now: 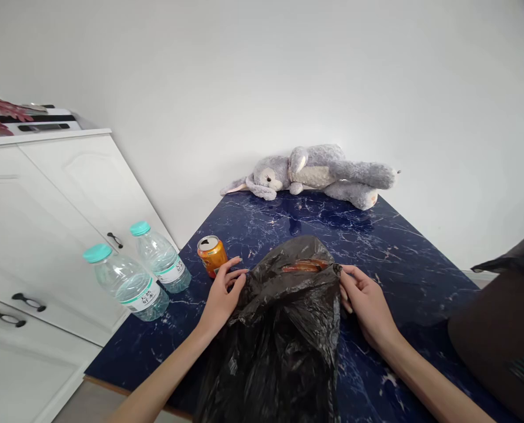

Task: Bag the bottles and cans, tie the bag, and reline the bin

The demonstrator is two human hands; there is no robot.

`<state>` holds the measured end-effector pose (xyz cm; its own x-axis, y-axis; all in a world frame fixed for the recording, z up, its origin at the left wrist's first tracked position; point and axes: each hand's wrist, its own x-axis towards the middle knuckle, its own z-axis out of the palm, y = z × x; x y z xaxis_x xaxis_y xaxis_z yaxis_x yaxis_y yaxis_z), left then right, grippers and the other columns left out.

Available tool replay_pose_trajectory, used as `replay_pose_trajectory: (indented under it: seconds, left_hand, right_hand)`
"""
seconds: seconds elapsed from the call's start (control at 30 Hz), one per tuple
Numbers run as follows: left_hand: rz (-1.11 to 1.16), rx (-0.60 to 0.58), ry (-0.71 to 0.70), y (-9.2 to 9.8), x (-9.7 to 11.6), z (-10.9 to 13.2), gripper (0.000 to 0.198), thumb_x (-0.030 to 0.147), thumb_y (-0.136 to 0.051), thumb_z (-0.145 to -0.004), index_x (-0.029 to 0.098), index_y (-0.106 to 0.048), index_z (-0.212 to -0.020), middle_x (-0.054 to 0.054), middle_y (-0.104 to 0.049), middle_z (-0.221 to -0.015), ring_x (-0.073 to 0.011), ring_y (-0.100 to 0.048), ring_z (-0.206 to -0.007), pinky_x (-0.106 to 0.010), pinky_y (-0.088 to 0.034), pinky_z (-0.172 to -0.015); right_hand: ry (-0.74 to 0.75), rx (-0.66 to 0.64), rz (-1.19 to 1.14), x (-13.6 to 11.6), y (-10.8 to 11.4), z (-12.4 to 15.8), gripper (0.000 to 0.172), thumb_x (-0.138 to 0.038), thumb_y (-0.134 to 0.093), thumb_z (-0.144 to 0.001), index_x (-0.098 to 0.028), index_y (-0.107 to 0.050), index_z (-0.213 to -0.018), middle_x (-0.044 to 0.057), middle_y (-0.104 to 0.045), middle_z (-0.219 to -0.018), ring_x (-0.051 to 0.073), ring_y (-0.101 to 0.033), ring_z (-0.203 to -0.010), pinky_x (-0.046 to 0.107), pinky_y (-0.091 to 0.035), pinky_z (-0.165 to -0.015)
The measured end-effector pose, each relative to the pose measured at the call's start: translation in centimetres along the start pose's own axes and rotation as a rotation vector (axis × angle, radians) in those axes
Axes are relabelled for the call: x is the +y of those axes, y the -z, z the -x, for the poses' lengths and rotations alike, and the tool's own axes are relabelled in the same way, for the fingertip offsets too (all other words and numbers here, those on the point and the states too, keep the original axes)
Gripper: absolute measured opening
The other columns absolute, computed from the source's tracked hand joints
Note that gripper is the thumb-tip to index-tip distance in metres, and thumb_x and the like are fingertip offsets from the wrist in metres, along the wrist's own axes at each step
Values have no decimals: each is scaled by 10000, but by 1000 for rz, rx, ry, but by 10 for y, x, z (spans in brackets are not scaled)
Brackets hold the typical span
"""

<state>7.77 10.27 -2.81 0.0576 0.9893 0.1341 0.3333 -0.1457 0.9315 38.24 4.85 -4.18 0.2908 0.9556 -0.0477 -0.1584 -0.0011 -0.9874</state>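
A black plastic bag (284, 329) spreads over the front of the table and hangs toward me. My left hand (224, 294) pinches its left edge between thumb and fingers. On the opposite side, my right hand (365, 296) grips a gathered bit of the right edge. Between the hands, a gap in the plastic shows something reddish-brown (305, 266), whose kind I cannot make out. Just beyond my left fingers stands an orange drink can (213, 257) with its top opened.
Two water bottles with teal caps, a nearer one (134, 288) and a farther one (163, 258), stand left on the blue marbled table (403, 252). A grey plush rabbit (319, 170) lies at the back. A dark bin (500, 335) stands right; white cabinets (46, 223) are left.
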Motion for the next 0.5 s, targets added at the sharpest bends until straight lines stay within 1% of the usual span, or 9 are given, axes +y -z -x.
replay_pose_trajectory:
  seconds: [0.07, 0.17, 0.23, 0.4, 0.5]
  left_hand:
    - [-11, 47, 6, 5, -6, -13, 550, 493, -649, -925, 215, -538, -1386, -151, -760, -1245, -301, -691, -1316, -464, -512, -1119]
    - [-22, 104, 1, 16, -14, -28, 527, 485, -655, -909, 205, -539, -1339, -149, -768, -1198, -303, -705, -1293, -469, -506, -1124]
    - [-30, 132, -6, 24, -17, -35, 514, 491, -662, -898, 209, -546, -1312, -147, -762, -1191, -309, -718, -1266, -474, -521, -1100]
    - [-41, 183, -52, 37, -22, -44, 460, 496, -690, -862, 220, -575, -1212, -161, -642, -1403, -291, -751, -1188, -434, -570, -1015]
    - [-38, 186, -66, 41, -23, -45, 446, 497, -697, -867, 222, -583, -1198, -158, -600, -1463, -278, -762, -1156, -407, -589, -964]
  right_hand:
    - [1, 3, -1, 1, 0, -1, 639, -815, -766, -800, -217, -627, -974, -94, -443, -524, 79, -340, -437, 231, -269, -457]
    - [1, 3, -3, 2, 0, -2, 626, -802, -768, -807, -216, -632, -977, -92, -447, -519, 79, -341, -434, 231, -264, -455]
    - [4, 0, -2, 2, 0, -2, 612, -790, -767, -819, -216, -635, -985, -89, -454, -521, 79, -341, -435, 230, -263, -456]
    - [2, 17, 10, 0, -1, -1, 614, -792, -773, -811, -219, -631, -980, -90, -446, -517, 86, -342, -438, 232, -273, -460]
    - [-12, 33, 13, -1, -2, -1, 631, -805, -784, -787, -224, -626, -977, -90, -448, -516, 89, -337, -431, 237, -267, -451]
